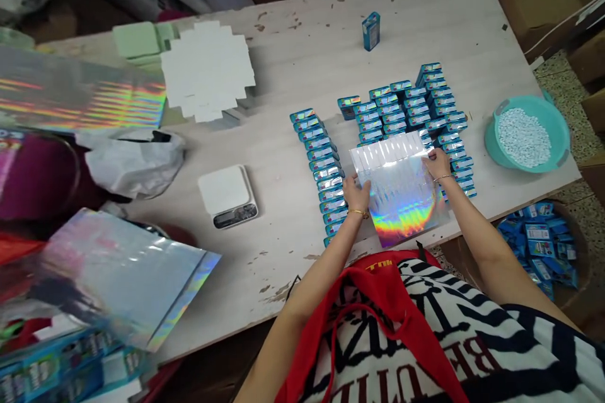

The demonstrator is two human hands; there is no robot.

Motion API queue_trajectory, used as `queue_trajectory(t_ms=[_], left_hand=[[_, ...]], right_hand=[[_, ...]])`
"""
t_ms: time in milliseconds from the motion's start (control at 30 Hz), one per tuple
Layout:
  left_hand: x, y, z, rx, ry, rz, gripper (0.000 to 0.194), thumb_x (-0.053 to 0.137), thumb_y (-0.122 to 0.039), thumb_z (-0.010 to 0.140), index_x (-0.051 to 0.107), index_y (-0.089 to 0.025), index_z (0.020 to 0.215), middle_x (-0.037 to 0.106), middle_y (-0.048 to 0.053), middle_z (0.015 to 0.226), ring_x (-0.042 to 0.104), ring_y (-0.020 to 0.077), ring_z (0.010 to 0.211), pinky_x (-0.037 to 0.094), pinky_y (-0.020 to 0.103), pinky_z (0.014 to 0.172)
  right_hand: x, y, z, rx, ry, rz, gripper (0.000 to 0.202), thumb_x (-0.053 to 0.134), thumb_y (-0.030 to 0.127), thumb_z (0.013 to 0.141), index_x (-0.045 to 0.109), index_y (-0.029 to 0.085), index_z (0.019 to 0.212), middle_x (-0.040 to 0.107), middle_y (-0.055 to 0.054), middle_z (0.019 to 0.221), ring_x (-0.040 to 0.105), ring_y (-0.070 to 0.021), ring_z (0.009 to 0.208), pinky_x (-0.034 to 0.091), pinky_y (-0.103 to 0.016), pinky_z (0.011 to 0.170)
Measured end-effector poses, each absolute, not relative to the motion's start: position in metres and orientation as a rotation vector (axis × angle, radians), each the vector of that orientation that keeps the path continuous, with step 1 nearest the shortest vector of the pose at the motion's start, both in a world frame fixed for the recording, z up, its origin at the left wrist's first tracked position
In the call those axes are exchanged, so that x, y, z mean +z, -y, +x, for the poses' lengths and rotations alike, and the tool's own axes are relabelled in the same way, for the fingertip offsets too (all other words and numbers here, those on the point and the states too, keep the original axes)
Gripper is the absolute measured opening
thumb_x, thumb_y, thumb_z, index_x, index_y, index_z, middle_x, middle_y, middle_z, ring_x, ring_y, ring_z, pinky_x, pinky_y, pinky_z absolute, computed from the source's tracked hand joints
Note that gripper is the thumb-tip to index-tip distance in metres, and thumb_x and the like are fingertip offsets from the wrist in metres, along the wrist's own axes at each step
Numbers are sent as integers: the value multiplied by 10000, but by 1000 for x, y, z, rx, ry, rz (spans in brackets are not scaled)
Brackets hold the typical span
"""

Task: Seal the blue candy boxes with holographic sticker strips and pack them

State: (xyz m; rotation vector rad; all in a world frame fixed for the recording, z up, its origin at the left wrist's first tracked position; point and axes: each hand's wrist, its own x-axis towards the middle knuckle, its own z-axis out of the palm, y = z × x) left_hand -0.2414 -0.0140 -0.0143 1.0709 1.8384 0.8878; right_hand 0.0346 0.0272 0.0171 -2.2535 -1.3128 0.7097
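A shiny holographic sheet (401, 186) lies near the front edge of the table, over part of the rows of small blue boxes. My left hand (355, 195) is at its left edge, thumb and fingers gripping it. At the upper right corner, my right hand (437, 165) holds the sheet between its fingers. Left of the sheet runs a column of blue boxes (317, 143), close beside my left hand. More blue boxes (391, 118) stand in rows behind and right of it. One blue box (371, 31) stands apart at the back.
A teal basin (560, 138) of small white pieces sits at the right. A white scale (225, 189), stacked white cut-outs (208, 69) and holographic sheets (127, 271) are on the left. A container of blue packets (541, 242) stands below the right edge.
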Motion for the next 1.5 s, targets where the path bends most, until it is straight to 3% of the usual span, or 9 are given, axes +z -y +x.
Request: queue_trajectory(t_ms=[167, 433, 567, 767, 1000, 1200, 1300, 1400, 1500], left_hand=[[9, 15, -249, 1080, -1505, 819, 527, 670, -336, 729, 458, -209, 1195, 600, -27, 792, 626, 141, 740, 501, 291, 746], [119, -2, -322, 1305, -1344, 680, 710, 828, -319, 608, 477, -244, 1221, 574, -73, 721, 578, 81, 633, 465, 213, 656], [184, 17, -325, 1395, -1315, 818, 570, 830, -341, 652, 469, -260, 1085, 588, -71, 716, 583, 87, 633, 468, 217, 653], [263, 65, -313, 1512, -1193, 1049, 444, 797, -337, 754, 462, -275, 1039, 618, -54, 725, 608, 114, 646, 497, 247, 646], [309, 131, -365, 1630, -1230, 1393, 499, 773, -265, 788, 517, -296, 1216, 634, -27, 752, 650, 149, 691, 539, 304, 697], [316, 160, -406, 1647, -1436, 1645, 474, 769, -291, 785, 609, -294, 1232, 650, 30, 900, 635, 188, 822, 540, 350, 793], [323, 167, -415, 1623, -1558, 1896, 414, 813, -341, 735, 664, -266, 1115, 650, 60, 1051, 613, 214, 955, 512, 361, 870], [326, 174, -423, 1442, -1566, 2071, 126, 692, -341, 855, 656, -227, 898, 647, 19, 854, 604, 168, 813, 495, 308, 785], [321, 181, -437, 1442, -1704, 2062, 163, 583, -308, 926, 590, -201, 804, 576, -24, 693, 535, 122, 657, 447, 258, 665]], right_hand=[[64, -19, 28, 1179, 1282, -1720, 527, 628, 324, 762, 479, 198, 1252, 366, 102, 625, 396, -131, 575, 388, -272, 619], [146, 15, 26, 1465, 1296, -1408, 545, 620, 494, 844, 567, 244, 1326, 646, -53, 968, 604, -182, 768, 514, -329, 679], [170, 18, -1, 910, 1685, -1589, 658, 612, 616, 841, 547, 255, 1387, 633, -135, 1160, 615, -305, 1079, 545, -486, 867], [258, 31, -114, 396, 2199, -1116, 844, 658, 673, 803, 364, 355, 1527, 368, -71, 1580, 211, -383, 1509, 201, -651, 1202], [300, 56, -195, 717, 2242, -549, 564, 606, 514, 918, 496, 294, 1426, 593, -102, 1364, 537, -272, 1285, 432, -487, 1092], [309, 90, -230, 1193, 2153, -562, 262, 569, 447, 948, 670, 206, 953, 628, -7, 772, 547, -146, 671, 440, -271, 609], [309, 100, -241, 1246, 2111, -539, 274, 531, 422, 966, 674, 205, 878, 616, 1, 736, 541, -141, 678, 426, -259, 627], [308, 105, -250, 1280, 2180, -428, 293, 476, 374, 995, 689, 181, 942, 664, -12, 801, 579, -141, 740, 442, -259, 697], [309, 105, -258, 1327, 2287, -368, 304, 466, 349, 1007, 695, 150, 1024, 700, -26, 874, 583, -134, 776, 439, -249, 727]])
